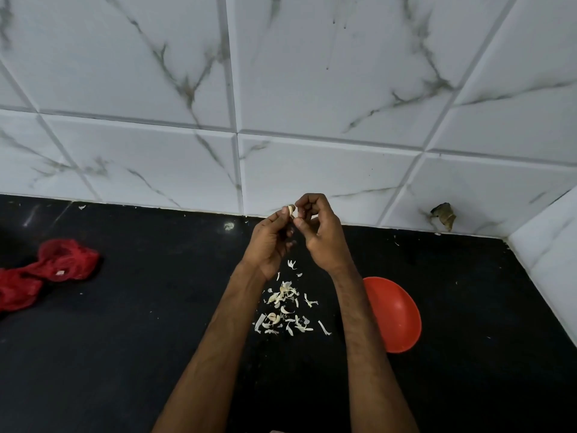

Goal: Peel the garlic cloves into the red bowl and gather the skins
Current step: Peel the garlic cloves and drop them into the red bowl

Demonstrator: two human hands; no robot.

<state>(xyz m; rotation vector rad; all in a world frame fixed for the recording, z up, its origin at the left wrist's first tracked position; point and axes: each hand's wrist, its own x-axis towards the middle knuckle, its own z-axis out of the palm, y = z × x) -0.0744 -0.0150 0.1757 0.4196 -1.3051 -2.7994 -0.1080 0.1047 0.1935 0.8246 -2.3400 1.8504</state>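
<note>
Both hands, left (269, 242) and right (321, 235), pinch one clove (291, 210) between curled fingertips. Skins (285, 307) lie on the bench (140, 323) under the wrists; the bowl (395, 314) sits right of the right forearm.

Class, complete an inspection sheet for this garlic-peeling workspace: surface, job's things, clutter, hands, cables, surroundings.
Surface: black countertop, with small pale flecks on it.
Job's things: garlic clove held up in front of the wall; red bowl on the counter right of the right forearm, partly hidden by it; skins scattered loose between the forearms, not gathered.
Clutter: red mesh bag crumpled at far left.
Hands: left hand and right hand both pinch the clove.
Cables: nothing seen.
Surroundings: tiled wall, white with grey veins; damaged spot low on it at right.
</note>
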